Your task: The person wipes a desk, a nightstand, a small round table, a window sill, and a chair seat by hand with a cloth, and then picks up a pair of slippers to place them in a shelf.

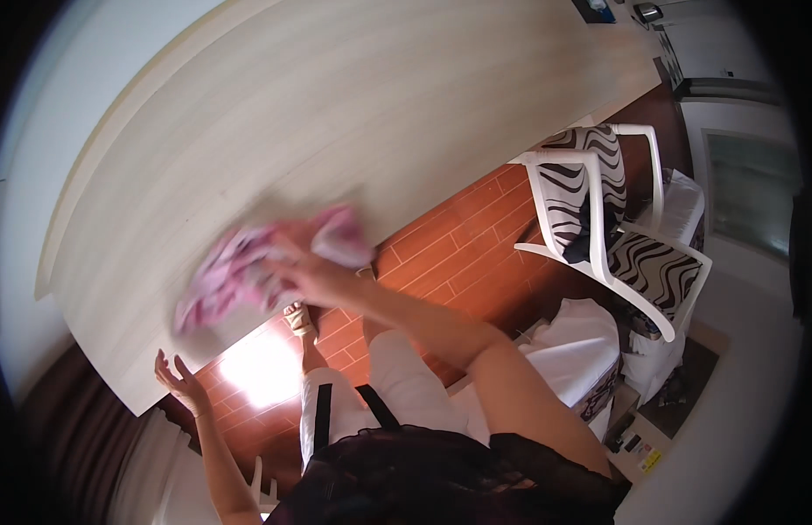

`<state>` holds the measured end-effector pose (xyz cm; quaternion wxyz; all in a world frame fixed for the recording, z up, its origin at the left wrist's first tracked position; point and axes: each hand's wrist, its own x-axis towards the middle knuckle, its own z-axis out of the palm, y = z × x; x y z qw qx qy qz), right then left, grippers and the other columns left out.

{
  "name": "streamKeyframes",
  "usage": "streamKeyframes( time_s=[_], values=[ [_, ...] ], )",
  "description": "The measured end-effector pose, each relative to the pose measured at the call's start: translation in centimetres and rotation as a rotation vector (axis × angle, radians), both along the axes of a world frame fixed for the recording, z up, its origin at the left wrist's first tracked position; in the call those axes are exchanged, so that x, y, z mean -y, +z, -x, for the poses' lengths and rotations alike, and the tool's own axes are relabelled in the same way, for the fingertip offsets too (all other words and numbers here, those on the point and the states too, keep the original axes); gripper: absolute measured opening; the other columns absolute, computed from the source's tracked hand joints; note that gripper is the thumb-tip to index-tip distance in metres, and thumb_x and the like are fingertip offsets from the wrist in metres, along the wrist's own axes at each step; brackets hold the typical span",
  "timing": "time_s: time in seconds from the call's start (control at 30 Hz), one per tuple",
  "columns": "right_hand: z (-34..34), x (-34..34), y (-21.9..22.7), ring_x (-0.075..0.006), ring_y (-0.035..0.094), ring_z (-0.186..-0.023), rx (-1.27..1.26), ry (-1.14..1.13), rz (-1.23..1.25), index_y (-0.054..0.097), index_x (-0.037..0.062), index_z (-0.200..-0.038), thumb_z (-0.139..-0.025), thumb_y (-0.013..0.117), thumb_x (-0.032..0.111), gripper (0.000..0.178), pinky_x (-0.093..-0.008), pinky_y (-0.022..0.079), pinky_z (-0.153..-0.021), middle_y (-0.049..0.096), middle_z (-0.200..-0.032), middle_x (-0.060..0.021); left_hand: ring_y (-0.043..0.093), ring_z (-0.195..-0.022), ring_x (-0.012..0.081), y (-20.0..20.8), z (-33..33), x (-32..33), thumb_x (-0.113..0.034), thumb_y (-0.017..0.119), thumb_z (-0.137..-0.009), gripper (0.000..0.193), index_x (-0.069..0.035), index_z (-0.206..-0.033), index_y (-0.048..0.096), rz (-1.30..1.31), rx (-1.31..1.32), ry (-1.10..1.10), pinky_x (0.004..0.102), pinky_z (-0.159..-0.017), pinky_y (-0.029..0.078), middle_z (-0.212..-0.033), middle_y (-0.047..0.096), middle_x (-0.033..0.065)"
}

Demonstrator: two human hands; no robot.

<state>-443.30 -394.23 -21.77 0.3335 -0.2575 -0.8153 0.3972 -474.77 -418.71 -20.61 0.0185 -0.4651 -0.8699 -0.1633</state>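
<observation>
A pink-and-white patterned cloth [231, 267] lies bunched and spread along the near edge of a long pale table [301, 114], smeared by motion. My right hand [317, 276] reaches across my body and grips the cloth from above; blur hides part of the fingers. To the lower left, my left hand [183, 385] is lifted by the table's near left corner. Its fingers are apart and nothing is in them.
White armchairs [596, 219] with black-and-white wavy cushions stand right of the table. Near them are a white-draped piece [581, 341] and a small box [635, 451]. Reddish-brown floor [450, 236] runs below the table. A dark curtain [69, 420] hangs at lower left.
</observation>
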Motion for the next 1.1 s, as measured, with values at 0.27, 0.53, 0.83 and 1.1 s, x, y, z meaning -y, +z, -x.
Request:
streamKeyframes(
  time_s=[0.27, 0.53, 0.83, 1.1],
  values=[
    [-43.7, -29.3, 0.0, -0.0247, 0.06, -0.091, 0.45, -1.092, -0.012, 0.044, -0.0038, -0.123, -0.078, 0.068, 0.03, 0.06, -0.0345, 0.048, -0.079, 0.059, -0.104, -0.0177, 0.014, -0.139, 0.0315, -6.0, -4.3, -3.3, -0.042, 0.03, -0.097, 0.055, -0.016, -0.144, 0.025, 0.295, -0.066, 0.152, 0.053, -0.109, 0.01, -0.151, 0.018, 0.0107],
    [-25.4, -16.1, -1.3, -0.0252, 0.062, -0.09, 0.376, -0.979, -0.057, 0.057, -0.0042, -0.112, -0.082, 0.064, 0.023, 0.041, -0.0336, 0.048, -0.077, 0.063, -0.098, -0.0167, 0.015, -0.139, 0.0304, -1.8, -3.0, -2.1, -0.023, 0.04, -0.097, 0.044, -0.009, -0.139, 0.032, -0.084, 0.357, 0.04, 0.0486, -0.112, 0.004, -0.145, 0.03, 0.0126],
    [33.9, 23.7, -1.6, -0.0394, 0.041, -0.116, 0.425, -0.272, -0.467, 0.055, 0.0121, -0.121, -0.072, 0.071, 0.026, 0.053, -0.0509, 0.033, -0.097, 0.045, -0.121, -0.0199, 0.048, -0.117, 0.0239, -1.7, 7.7, 39.0, -0.003, 0.043, -0.094, 0.048, -0.005, -0.14, 0.028, -0.668, 0.858, 0.691, 0.0331, -0.096, 0.04, -0.134, 0.042, 0.0147],
    [68.5, 58.0, -0.5, -0.0182, 0.057, -0.088, -0.169, 0.73, 1.509, 0.047, 0.0091, -0.123, -0.083, 0.063, 0.023, 0.045, -0.0336, 0.05, -0.077, 0.057, -0.105, -0.0052, 0.057, -0.087, 0.0128, 2.0, 6.6, 75.5, -0.015, 0.048, -0.096, 0.037, -0.009, -0.132, 0.042, -0.782, 0.714, 1.302, 0.0268, -0.079, 0.047, -0.107, 0.058, 0.0062]
  ],
)
